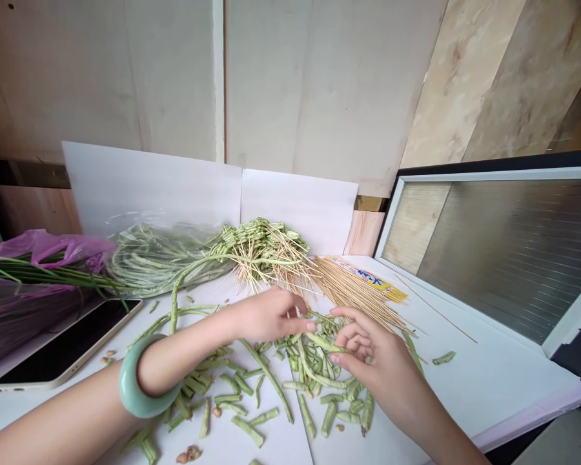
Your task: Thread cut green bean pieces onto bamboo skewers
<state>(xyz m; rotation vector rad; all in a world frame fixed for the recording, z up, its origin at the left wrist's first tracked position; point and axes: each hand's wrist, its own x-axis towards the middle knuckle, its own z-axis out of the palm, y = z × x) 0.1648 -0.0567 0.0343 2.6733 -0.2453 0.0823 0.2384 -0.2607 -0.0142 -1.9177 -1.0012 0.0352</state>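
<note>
1. Cut bean pieces (248, 431) lie scattered nearest the camera on the white desk (494, 381).
2. Right hand (380, 361) pinches a bean length (323, 342) above them.
3. Left hand (270, 314), fingers curled, meets its other end; whether it grips, I cannot tell.
4. Beyond, wooden skewers (353, 290) lie beside piled skewered beans (261, 234).

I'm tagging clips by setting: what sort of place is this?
Probably a food-preparation spot, perhaps at home: cut bean pieces, skewered beans and loose wooden skewers lie on a white surface.

Pale panelled wall (174, 77) behind white tabletop (484, 374), marbled panels (465, 71) at right.
</note>
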